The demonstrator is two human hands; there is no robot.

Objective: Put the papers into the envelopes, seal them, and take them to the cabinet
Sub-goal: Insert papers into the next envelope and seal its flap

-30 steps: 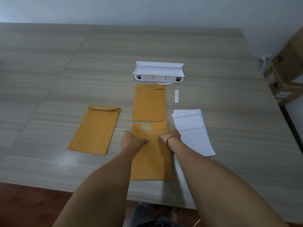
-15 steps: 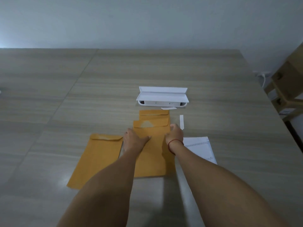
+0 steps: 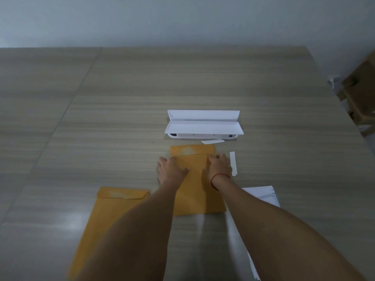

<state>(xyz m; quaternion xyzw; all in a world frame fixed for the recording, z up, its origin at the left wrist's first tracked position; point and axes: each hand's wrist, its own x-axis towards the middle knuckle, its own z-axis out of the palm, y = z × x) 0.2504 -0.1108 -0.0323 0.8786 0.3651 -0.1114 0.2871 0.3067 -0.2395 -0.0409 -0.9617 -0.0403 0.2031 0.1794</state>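
Note:
A brown envelope [image 3: 199, 191] lies in the middle of the table, its flap open at the far end and showing a pale glue patch. My left hand [image 3: 172, 169] presses flat on its left edge near the flap fold. At its upper right corner rests my right hand [image 3: 219, 166], fingers on the paper. A second brown envelope [image 3: 113, 216] lies to the left with its flap down. White papers [image 3: 263, 194] show at the right, mostly hidden by my right forearm.
A white open holder [image 3: 203, 126] stands just beyond the envelope. Two white peel-off strips lie near it, one [image 3: 233, 163] beside my right hand and one [image 3: 212, 141] under the holder's front. Cardboard boxes [image 3: 361, 88] stand past the wooden table's [image 3: 101, 118] right edge.
Both hands have slid the middle envelope away from me, over the envelope that lay in front of the holder, which is now covered. The camera has tilted upward.

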